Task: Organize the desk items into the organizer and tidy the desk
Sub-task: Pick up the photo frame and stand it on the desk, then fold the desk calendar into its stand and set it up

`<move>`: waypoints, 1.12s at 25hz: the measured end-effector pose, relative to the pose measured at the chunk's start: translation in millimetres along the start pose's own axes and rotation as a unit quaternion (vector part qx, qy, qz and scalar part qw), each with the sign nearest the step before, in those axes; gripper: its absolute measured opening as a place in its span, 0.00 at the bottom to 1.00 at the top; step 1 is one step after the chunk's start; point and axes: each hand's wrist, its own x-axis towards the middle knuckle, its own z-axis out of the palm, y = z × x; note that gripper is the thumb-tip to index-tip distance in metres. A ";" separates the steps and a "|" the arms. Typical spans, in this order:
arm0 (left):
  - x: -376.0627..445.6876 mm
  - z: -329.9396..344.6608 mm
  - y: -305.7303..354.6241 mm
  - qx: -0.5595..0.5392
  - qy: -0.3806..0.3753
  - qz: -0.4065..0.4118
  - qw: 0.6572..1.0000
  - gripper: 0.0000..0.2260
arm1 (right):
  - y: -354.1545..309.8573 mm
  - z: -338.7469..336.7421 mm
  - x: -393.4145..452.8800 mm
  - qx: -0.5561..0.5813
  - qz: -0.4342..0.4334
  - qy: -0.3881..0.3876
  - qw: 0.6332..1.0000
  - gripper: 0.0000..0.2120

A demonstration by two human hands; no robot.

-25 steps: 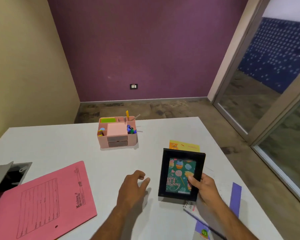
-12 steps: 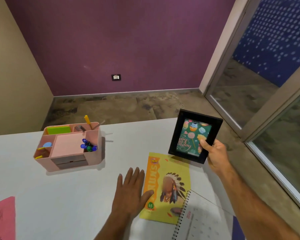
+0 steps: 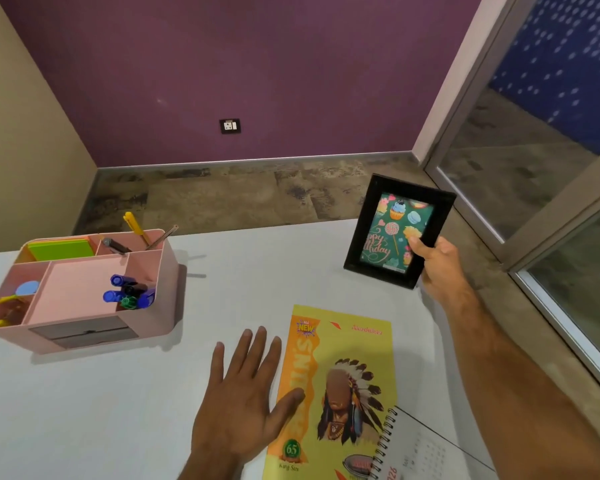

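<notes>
My right hand (image 3: 437, 268) grips the lower right corner of a black picture frame (image 3: 397, 230) with a birthday card in it. The frame stands upright near the far right of the white desk (image 3: 239, 271), its lower edge at the desk's surface. My left hand (image 3: 243, 403) lies flat on the desk with fingers spread, the thumb resting on a yellow notebook (image 3: 336, 393). A pink desk organizer (image 3: 80, 292) sits at the left, holding green sticky notes, blue markers, pens and small items.
A spiral-bound calendar (image 3: 420, 448) lies under the notebook's lower right corner. The desk's right edge runs close past my right arm, with a glass door frame (image 3: 499, 140) beyond. A purple wall with a socket (image 3: 230, 126) stands behind the desk.
My right hand has carried the picture frame from the near middle of the desk to the far right. My left hand has flattened beside the uncovered yellow notebook. The view has turned right.
</notes>
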 end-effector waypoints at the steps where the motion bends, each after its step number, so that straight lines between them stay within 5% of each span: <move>1: 0.6 -0.6 0.1 0.002 -0.001 0.000 1.000 0.34 | -1.7 1.5 3.3 -0.001 0.001 -0.003 1.000 0.10; 12: 0.8 -5.0 1.7 -0.001 -0.021 -0.004 1.000 0.35 | -11.9 11.7 10.4 -0.032 0.001 -0.011 0.999 0.11; 23: 0.0 -15.1 2.2 -0.024 -0.049 -0.003 0.999 0.39 | -6.0 -28.9 -39.6 -0.082 -0.034 0.078 0.993 0.28; 28: 0.6 -30.9 2.8 -0.259 -0.051 -0.053 0.963 0.41 | 0.0 -68.6 -90.9 -0.104 -0.026 0.095 0.990 0.27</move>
